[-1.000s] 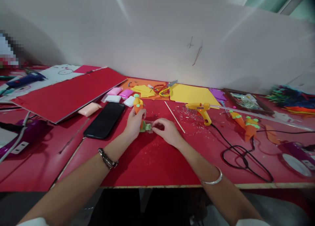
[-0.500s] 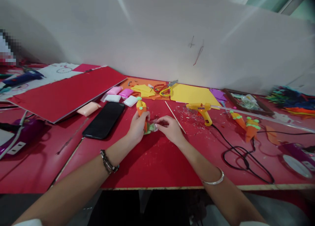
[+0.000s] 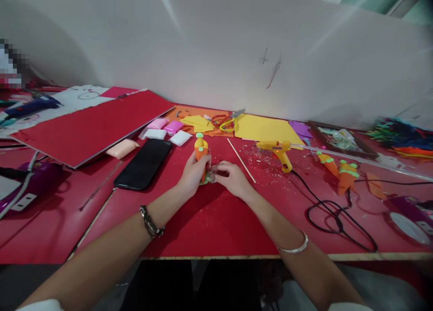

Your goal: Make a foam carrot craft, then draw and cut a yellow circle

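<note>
In my left hand (image 3: 192, 174) is an orange cone (image 3: 201, 149) with a yellow top and light green dots, held upright with fingers wrapped round it. Just below and right of it lies a small clear packet of light green clay (image 3: 210, 176), low over the red table. My right hand (image 3: 232, 178) has its thumb and fingertips pinched on the packet's right edge. The packet is partly hidden between the hands. A thin wooden stick (image 3: 241, 160) lies beyond my right hand.
A black phone (image 3: 144, 164) and clay packets (image 3: 157, 134) lie left. Behind are scissors (image 3: 228, 123) and yellow sheets (image 3: 270, 130). At right are a yellow glue gun (image 3: 279, 154) with a black cord (image 3: 331, 214) and two similar cones (image 3: 345, 178). A red board (image 3: 98, 126) slants at back left.
Both hands have shifted slightly right, the left hand carrying the cone along. The right fingers keep pinching at the packet, which is more hidden between the hands now.
</note>
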`<state>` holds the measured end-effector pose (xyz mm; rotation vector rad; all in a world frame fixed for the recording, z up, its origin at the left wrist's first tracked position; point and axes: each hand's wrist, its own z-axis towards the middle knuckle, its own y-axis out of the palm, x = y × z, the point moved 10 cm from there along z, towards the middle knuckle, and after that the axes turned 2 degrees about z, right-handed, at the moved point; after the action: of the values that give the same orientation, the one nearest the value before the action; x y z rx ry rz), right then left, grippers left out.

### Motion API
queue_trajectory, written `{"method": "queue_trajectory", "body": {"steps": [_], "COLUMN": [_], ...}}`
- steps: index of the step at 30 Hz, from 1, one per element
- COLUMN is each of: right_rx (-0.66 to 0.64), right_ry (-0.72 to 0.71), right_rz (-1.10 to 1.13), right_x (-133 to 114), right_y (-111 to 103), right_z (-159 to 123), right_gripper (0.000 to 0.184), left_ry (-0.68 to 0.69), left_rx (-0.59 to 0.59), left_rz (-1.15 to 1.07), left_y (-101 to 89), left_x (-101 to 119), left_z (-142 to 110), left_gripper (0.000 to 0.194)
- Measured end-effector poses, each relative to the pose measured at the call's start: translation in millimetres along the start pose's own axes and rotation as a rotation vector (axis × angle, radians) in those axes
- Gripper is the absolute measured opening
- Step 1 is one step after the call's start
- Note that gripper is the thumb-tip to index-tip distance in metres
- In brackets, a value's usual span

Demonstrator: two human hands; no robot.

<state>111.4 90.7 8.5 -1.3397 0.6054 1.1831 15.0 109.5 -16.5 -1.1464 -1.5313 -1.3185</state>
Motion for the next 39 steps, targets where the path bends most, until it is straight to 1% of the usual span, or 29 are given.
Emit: {"method": "queue_trajectory", "body": {"steps": [5,8,12,14,16,18,21,23,25,28,30,34,36,39], "right_rx": [0.064,0.105,0.276,0.333,0.339,0.321,0.299,0.280,0.257,0.245,0.264,0.361,0.395,0.409], "right_ry": [-0.010,-0.041,-0.022,0.021,0.076,0.125,0.177,0.203,0.212,0.189,0.169,0.166,0.181,0.193], "right_rz": [-0.100,-0.142,-0.114,-0.057,0.038,0.188,0.445,0.575,0.657,0.695,0.669,0.640,0.699,0.813], "right_x": [-3.4,-6.9,0.6,9.5,19.1,26.0,29.0,27.8,25.1,21.2,21.2,28.6,33.0,34.4], "right_y": [-5.2,-10.5,-34.9,-45.3,-49.0,-47.0,-39.6,-34.0,-29.8,-28.6,-31.3,-40.4,-42.2,-42.4], "right_z": [-1.6,-2.0,-1.8,-1.3,-0.1,0.9,0.6,-0.3,-1.1,-1.7,-1.8,-2.6,-2.8,-2.4], "right_gripper": [0.010,0.009,0.006,0.009,0.012,0.015,0.020,0.018,0.016,0.023,0.025,0.010,0.017,0.018], "left_ry": [0.011,0.000,-0.044,-0.066,-0.077,-0.075,-0.051,-0.028,-0.012,-0.005,0.006,0.071,0.106,0.135], "left_rx": [0.006,-0.046,-0.121,-0.132,-0.126,-0.110,-0.110,-0.108,-0.088,-0.052,-0.057,-0.098,-0.096,-0.095], "left_rz": [0.084,0.103,0.107,0.116,0.128,0.126,0.098,0.084,0.099,0.150,0.171,0.197,0.215,0.260], "left_y": [2.9,9.7,18.4,19.9,19.4,17.5,16.7,15.7,12.9,8.7,9.3,14.1,14.4,15.1], "left_x": [0.7,0.5,-2.4,-4.2,-5.1,-4.6,-1.4,1.4,3.2,4.1,5.6,12.7,16.3,18.7], "left_z": [-3.4,-6.3,-8.9,-9.2,-9.0,-8.8,-8.8,-8.6,-8.0,-7.9,-8.9,-11.7,-12.3,-13.2], "left_gripper": [0.013,0.015,0.016,0.016,0.016,0.016,0.018,0.019,0.020,0.024,0.029,0.031,0.031,0.029]}}
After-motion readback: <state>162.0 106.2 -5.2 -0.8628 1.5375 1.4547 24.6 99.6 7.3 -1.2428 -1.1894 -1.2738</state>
